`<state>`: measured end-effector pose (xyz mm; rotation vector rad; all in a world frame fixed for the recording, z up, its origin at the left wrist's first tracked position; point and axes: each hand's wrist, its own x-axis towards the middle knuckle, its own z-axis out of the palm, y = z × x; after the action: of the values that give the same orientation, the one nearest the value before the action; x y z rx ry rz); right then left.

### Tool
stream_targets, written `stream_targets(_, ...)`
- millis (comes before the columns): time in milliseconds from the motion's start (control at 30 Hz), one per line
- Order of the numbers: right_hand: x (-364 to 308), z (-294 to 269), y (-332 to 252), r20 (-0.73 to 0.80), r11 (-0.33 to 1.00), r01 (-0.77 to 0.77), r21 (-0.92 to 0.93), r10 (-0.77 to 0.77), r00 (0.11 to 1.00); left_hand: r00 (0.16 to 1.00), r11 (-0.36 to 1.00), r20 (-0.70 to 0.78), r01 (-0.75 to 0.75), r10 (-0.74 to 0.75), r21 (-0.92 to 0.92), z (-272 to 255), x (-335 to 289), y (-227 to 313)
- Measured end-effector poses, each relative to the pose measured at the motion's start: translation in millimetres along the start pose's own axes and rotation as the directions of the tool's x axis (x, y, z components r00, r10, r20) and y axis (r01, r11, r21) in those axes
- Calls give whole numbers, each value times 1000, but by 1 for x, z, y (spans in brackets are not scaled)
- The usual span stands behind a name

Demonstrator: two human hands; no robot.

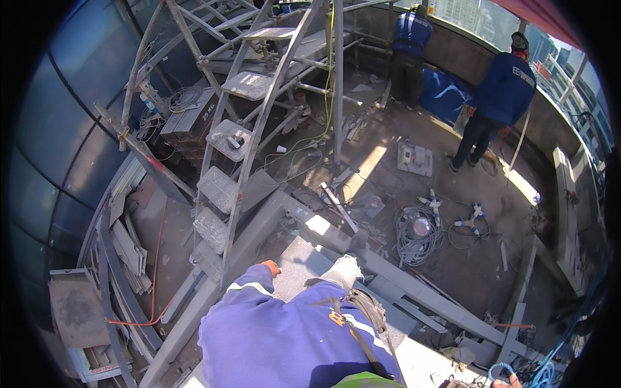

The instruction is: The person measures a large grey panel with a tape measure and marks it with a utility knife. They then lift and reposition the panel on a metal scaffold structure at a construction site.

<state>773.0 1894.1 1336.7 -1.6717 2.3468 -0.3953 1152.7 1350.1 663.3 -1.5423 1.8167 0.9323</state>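
At the lower right edge, fingers of my right hand show, closed about a loop of light blue rope; most of the hand is cut off. My left hand is out of view. Close in front, a co-worker in a purple-blue jacket with reflective bands and harness straps bends forward, seen from behind. White cloth shows beyond the jacket. The co-worker's orange-looking hand reaches out at the left, next to a pale speckled slab. Bright green fabric lies along the bottom edge.
A metal stair with scaffold pipes rises at left centre. Long grey beams cross the floor. Coiled cable, plug connectors and debris lie to the right. Two workers stand by the far wall. Stacked panels are at left.
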Motion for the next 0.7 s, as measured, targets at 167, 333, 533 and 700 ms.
stream_targets(167,159,79,155,-65,748,-332,574,447,892,971,971,20,-237,238,-29,-68,78,189)
stream_targets(333,232,301,336,105,679,-698,-228,729,676,802,767,-218,-596,556,-239,-175,106,344)
stream_targets(533,216,473,364,800,36,-874,484,386,459,831,742,-458,-517,316,-426,-300,122,342)
stream_targets(700,221,568,472,759,647,-719,253,327,562,874,133,-389,-366,-292,-921,-367,169,288)
